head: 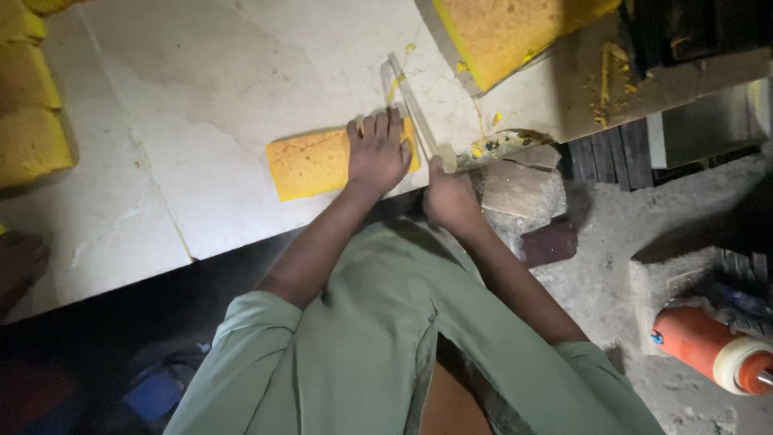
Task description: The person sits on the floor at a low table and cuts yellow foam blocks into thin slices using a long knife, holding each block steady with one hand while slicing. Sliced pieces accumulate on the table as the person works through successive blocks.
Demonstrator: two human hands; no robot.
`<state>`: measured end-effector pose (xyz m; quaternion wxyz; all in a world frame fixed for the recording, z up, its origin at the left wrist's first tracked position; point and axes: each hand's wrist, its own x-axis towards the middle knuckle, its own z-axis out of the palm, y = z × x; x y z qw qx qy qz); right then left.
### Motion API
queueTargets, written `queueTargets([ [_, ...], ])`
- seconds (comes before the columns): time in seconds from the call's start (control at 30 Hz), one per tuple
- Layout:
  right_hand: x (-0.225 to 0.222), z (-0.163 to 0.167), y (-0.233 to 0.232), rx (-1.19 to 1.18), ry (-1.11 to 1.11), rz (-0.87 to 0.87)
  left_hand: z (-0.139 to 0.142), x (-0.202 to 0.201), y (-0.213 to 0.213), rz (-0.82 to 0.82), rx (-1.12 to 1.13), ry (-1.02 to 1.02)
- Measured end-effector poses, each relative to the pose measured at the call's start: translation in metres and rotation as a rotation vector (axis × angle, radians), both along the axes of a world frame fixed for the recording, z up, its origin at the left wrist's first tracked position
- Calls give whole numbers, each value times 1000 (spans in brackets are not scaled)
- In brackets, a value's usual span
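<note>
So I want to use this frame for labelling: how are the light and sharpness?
Head view: the pale slab is brightly lit, while the bottom-left is near black; the left hand on the yellow block looks fairly sharp, the right hand and blade softer.

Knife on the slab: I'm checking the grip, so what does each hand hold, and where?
The right hand grips the knife by its handle end. The left hand holds nothing; it presses flat on the yellow block.

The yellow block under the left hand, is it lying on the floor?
No, the yellow block lies on the pale slab, with the left hand pressing it.
</note>
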<state>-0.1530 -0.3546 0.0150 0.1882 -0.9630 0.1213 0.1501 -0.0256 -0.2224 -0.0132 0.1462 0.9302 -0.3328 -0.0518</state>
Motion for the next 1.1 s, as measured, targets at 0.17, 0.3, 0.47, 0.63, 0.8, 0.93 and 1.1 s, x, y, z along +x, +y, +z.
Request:
queueTargets([
  [0.17,30,-5,10,24,151,-110,-3,2,-1,7,8,4],
  [0.3,-10,15,20,59,19,-54,-4,4,-6,37,7,-4],
  [0.47,-92,49,25,185,301,-198,-8,8,-9,19,64,72],
  [0.63,-68,-20,26,168,77,-118,-5,8,-10,20,81,57],
  [0.8,-45,-62,0,173,-118,-145,-8,6,-8,8,21,4],
  [0.93,-74,-48,-32,239,-251,-233,-23,-8,-2,-85,-23,-265],
  [1.1,-108,-43,-64,368,-193,-373,-34,-29,-23,-591,-17,-8],
])
